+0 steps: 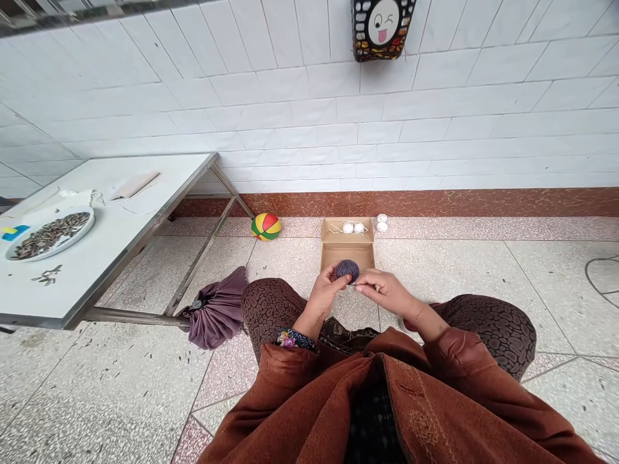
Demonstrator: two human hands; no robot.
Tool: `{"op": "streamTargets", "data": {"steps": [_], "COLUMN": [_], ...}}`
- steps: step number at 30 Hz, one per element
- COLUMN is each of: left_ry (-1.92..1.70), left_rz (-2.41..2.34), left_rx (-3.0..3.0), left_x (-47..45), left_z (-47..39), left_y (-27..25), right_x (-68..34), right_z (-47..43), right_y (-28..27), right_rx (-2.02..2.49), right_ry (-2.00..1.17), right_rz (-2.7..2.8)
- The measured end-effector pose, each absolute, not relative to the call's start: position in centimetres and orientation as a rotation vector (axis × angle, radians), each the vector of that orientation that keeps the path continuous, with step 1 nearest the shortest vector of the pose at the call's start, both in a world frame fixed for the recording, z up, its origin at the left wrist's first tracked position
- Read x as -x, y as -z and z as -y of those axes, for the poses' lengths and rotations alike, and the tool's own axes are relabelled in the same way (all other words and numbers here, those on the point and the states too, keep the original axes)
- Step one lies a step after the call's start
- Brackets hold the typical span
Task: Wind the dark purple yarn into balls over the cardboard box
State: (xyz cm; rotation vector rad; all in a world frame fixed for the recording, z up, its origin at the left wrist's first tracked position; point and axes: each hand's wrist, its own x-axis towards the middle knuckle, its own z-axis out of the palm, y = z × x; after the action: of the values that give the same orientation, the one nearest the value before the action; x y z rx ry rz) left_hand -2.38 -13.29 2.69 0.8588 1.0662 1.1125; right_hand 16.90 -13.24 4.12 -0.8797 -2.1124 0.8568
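Observation:
A ball of grey-purple yarn [347, 269] is in my left hand [327, 290], whose thumb and fingers close around its near side. My right hand [383, 290] is just to the right of the ball, its thumb and fingertips pinched on a short dark yarn strand [353, 284] that runs from the ball. Just beyond my hands an open cardboard box [346, 254] sits on the floor, partly hidden by the ball. White yarn balls [353, 227] lie at the box's far part. More white balls [382, 222] lie on the floor beside its right edge.
To the left stands a low metal-framed table [116, 238] with a plate of seeds [53, 235] and a folded cloth [138, 185]. A purple bag [220, 309] hangs near its leg. A colourful ball [265, 227] rests by the wall. Above, a black basket [360, 38] hangs.

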Motion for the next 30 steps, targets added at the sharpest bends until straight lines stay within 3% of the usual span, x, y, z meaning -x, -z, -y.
{"op": "streamTargets", "data": {"steps": [6,14,18,30], "left_ry": [-0.930,-1.018,-1.096,-0.953], "left_rz": [-0.869,-0.686,-0.799,-0.945], "left_rx": [-0.951,-0.686,-0.621,-0.999], "left_x": [2.5,2.5,2.4,2.6], "left_z": [14.0,14.2,13.6,14.1], "left_y": [-3.5,-3.7,-2.9,-3.5], "right_x": [-17.4,-16.2,-15.6,-17.1], "right_z": [9.4,10.1,12.9,10.6], "right_y": [-6.2,0.1,1.4,-6.1], "right_rx": [0.905,1.186,1.117,0.945], "right_ry": [-0.775,-0.977,-0.987,-0.782], "right_rz": [1.990,1.825,1.978,2.046]}}
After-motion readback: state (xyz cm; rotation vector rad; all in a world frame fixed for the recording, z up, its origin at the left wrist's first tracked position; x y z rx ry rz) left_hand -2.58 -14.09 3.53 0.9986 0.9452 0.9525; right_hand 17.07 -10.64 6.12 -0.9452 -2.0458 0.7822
